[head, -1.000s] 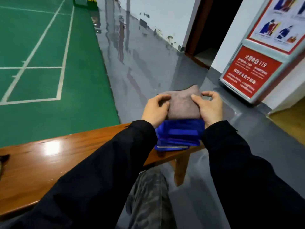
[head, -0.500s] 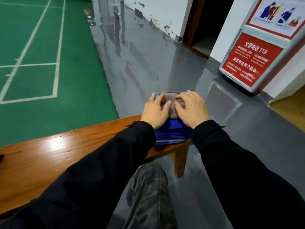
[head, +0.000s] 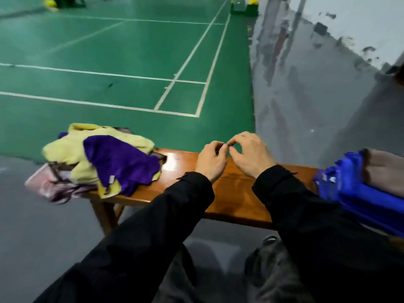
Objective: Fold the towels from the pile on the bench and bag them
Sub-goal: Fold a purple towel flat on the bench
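Hands: left and right, had quit the grey towel, both empty, fingers curled, over bare table. Grey towel: folded, on blue stack, right of hands. Pile: left of hands, unfolded; likely next.

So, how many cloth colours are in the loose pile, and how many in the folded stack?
Loose pile: 3, yellow, purple, pinkish (towel or bag, unclear)
Folded stack: 2, blue, grey-brown
Total: 5 colours
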`<state>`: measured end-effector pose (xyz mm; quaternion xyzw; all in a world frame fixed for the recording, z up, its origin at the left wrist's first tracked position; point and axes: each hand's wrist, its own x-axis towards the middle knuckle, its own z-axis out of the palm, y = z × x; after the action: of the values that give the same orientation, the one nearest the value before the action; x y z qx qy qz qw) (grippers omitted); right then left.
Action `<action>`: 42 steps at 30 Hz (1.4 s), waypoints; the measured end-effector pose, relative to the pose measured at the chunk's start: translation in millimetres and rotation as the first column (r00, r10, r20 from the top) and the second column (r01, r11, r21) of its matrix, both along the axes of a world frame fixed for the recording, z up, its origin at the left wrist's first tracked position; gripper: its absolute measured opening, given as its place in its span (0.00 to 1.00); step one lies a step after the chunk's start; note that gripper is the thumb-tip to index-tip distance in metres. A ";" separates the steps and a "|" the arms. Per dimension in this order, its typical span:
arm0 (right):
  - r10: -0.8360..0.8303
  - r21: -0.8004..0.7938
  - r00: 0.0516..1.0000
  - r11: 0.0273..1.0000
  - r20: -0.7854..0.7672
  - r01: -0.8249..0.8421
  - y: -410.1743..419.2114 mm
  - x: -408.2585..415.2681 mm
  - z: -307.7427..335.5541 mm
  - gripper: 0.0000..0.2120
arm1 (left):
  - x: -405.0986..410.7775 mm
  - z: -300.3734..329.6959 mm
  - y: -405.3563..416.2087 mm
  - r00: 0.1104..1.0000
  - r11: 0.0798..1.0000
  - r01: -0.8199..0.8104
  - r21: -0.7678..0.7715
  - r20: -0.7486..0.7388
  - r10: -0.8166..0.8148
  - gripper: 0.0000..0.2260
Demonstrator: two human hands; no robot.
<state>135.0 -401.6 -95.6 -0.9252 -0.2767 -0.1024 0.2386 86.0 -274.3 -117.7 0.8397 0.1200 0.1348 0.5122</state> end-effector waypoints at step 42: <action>0.121 0.257 0.952 0.965 -0.282 -0.047 104.6 -47.6 31.8 0.12 | -53.3 74.8 137.4 0.952 0.838 0.193 0.510 0.110 -0.286 0.06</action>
<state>87.3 -297.0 -63.8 -0.8804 -0.2624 0.0136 0.3948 32.7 -137.0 -42.9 0.9349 -0.0718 0.1716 0.3023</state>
